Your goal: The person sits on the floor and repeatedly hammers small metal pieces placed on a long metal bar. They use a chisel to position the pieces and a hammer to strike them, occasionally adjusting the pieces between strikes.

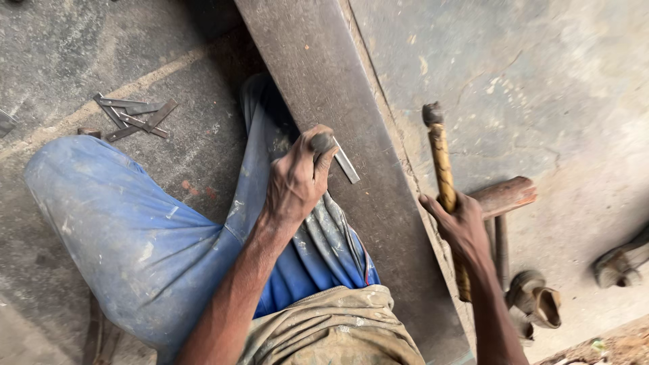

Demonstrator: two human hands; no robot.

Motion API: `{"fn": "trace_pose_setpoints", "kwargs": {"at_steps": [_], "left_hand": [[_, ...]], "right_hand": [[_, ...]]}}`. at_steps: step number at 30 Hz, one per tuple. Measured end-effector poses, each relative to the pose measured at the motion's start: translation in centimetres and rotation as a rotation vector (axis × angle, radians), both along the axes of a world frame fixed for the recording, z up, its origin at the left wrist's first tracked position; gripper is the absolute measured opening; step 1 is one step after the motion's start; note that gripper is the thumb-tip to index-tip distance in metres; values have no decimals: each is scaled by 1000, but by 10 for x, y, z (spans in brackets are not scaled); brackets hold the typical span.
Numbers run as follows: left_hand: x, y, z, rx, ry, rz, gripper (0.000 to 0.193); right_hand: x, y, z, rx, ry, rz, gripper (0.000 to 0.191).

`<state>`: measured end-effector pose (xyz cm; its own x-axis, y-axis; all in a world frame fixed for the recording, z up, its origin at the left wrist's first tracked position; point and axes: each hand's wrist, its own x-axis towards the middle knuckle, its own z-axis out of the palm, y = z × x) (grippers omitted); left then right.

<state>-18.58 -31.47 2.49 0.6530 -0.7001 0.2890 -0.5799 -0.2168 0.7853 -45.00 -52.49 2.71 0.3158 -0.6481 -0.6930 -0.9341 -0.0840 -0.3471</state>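
A seated person in blue trousers grips a chisel (323,142) in the left hand (295,181), its tip set against a small flat metal strip (346,161) lying on a long steel beam (351,135). The right hand (463,226) clasps a raised wooden-handled hammer (443,176). Cut metal strips (132,116) lie scattered on the concrete floor (541,81).

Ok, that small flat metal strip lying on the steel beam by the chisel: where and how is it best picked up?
Probably pinch the flat metal strip across its narrow width at its lower right end, coming from the right. It lies flat and slanted on the steel beam, and the left hand with the chisel crowds its upper left end.
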Motion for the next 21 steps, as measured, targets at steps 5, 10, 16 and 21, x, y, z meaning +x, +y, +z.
{"fn": "trace_pose_setpoints", "kwargs": {"at_steps": [5,10,16,21], "left_hand": [[6,0,-11,30,-58,-25,26],[5,-4,-15,-1,-132,-53,24],[4,-4,-10,23,-195,-73,30],[6,2,-7,3,-168,-65,30]], "right_hand": [[-6,3,107,12,-299,17,40],[8,35,134,163,-416,43,48],[13,50,192,76,-182,9,51],[-5,51,224,-263,-511,298,51]]}}
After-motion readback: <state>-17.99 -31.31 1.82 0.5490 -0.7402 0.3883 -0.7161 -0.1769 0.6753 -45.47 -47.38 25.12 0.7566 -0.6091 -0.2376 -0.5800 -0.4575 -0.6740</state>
